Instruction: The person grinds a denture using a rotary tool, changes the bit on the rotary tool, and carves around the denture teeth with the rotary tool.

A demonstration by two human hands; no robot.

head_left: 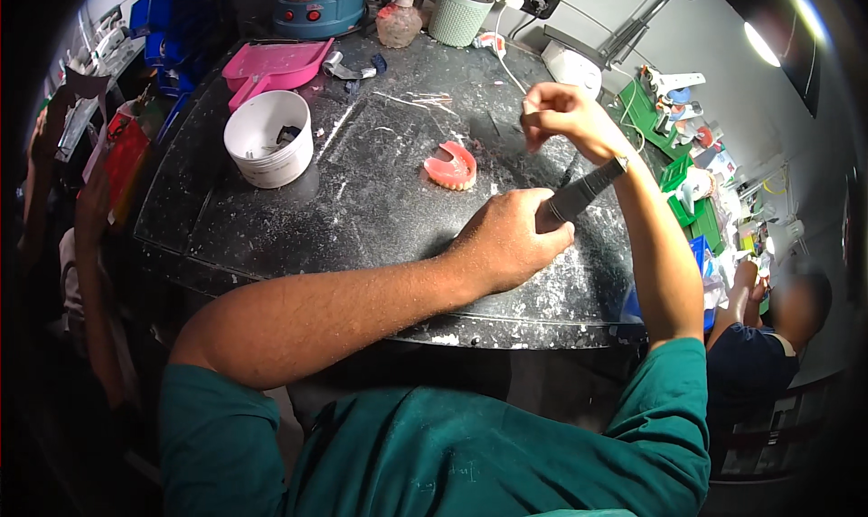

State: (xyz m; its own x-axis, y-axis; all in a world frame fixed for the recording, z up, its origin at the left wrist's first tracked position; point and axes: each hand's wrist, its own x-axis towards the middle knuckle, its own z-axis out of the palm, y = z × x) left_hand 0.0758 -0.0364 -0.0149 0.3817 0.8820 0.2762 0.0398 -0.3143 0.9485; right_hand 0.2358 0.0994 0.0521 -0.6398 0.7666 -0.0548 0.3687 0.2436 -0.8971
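Observation:
My left hand (514, 239) reaches across the worktable and is closed around a dark grey cylindrical handpiece (586, 194), which slants up to the right, its far end beside my right wrist. Above it, my right hand (568, 119) is raised over the table with fingers curled and thumb pressed in. Whether anything small sits between those fingers I cannot make out. A pink denture (464, 164) with a row of pale teeth lies on the table, left of my right hand and just beyond my left hand, touched by neither.
The dark worktable (289, 237) is dusted white. On it are a white tub (271, 160) with dark scraps, a pink dustpan (276, 62), a blue machine (318, 11), a stained flask (399, 20) and a woven basket (459, 15). Another person (755, 354) sits at the right.

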